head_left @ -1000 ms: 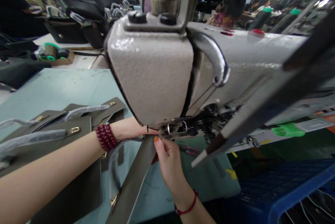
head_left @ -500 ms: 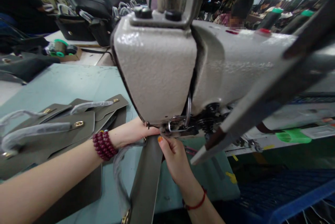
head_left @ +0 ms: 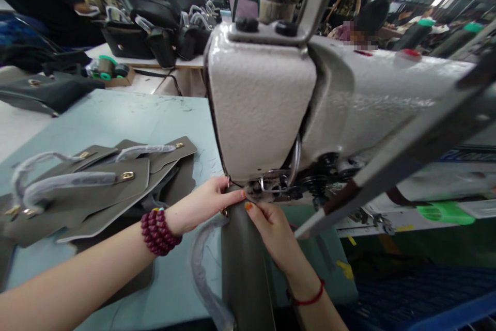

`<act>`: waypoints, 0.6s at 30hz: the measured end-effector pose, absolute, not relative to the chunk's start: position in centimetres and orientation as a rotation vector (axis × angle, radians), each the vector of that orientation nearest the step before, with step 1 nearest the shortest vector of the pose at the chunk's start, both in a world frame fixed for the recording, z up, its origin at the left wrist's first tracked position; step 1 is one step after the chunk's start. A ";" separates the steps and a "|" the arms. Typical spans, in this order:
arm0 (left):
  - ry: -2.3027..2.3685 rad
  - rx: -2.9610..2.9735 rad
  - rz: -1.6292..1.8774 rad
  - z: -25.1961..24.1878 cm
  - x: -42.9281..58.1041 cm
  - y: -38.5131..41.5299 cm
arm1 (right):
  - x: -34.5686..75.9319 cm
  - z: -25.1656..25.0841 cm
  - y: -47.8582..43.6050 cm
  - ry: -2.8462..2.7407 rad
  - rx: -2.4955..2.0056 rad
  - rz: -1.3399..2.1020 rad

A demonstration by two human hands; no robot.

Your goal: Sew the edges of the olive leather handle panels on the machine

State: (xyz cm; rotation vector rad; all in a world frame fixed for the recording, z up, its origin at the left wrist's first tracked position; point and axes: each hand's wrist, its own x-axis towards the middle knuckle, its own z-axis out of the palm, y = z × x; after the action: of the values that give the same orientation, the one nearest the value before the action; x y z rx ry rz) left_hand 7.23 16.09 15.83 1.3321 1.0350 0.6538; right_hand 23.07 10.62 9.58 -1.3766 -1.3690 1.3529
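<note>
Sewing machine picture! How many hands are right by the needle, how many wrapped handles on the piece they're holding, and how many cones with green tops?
Left hand and right hand: 2
Plastic-wrapped handle on the held grey panel: 1
Green-topped thread cones: 2
Total: 5

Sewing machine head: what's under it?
Under the sewing machine head runs a grey-brown panel, with the left hand and right hand on it; its far end is hidden.
</note>
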 end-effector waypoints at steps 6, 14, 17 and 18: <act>1.035 1.293 0.639 15.6 7.2 16.2 | 23.3 8.9 10.1 -1.394 -1.376 1.338; 1.049 1.294 0.690 14.2 6.2 16.8 | 23.4 9.5 9.8 -1.458 -1.404 1.265; 1.114 1.198 0.754 12.9 5.2 16.4 | 23.4 9.6 9.3 -1.456 -1.414 1.280; 1.174 1.154 0.788 12.3 4.8 16.1 | 23.4 9.5 9.1 -1.451 -1.420 1.294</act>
State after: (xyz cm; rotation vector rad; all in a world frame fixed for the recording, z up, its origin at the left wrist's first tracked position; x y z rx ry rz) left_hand 4.76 16.10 12.30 1.1540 1.1737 0.7884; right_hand 23.42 9.11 9.51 -1.4200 -1.4509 1.2938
